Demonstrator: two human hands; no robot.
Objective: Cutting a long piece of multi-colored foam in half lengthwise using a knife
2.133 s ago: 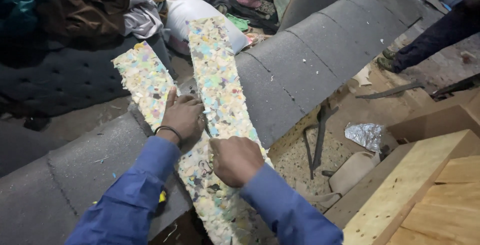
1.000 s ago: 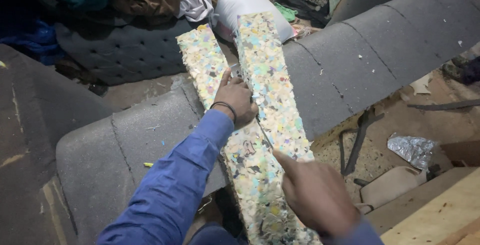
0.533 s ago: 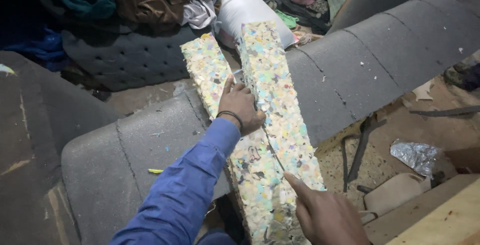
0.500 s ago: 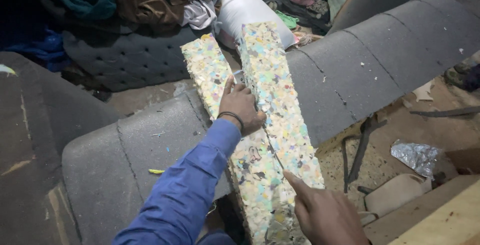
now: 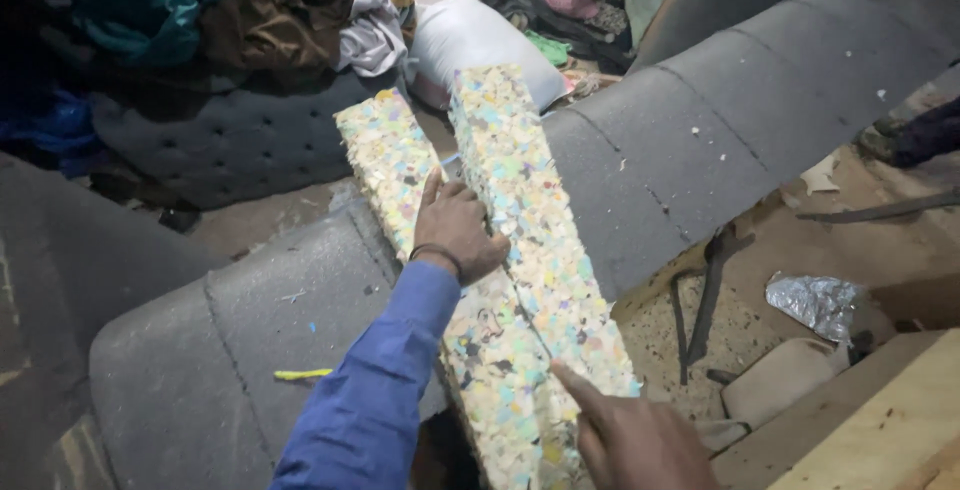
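two multicoloured rebonded foam strips (image 5: 520,250) lie across the grey padded cushion (image 5: 700,140). left hand (image 5: 455,230) presses flat on them, fingers spread; right hand (image 5: 630,440) points one finger at the near end.

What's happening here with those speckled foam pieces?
A person in a blue sleeve is working on two long strips of multicoloured bonded foam that lie side by side across grey padded upholstery panels. The left hand presses flat on the foam where the two strips meet. The right hand, at the near end, points a finger along the seam between them. Piled clothes and a white sack sit behind, and a wooden board lies at the lower right.
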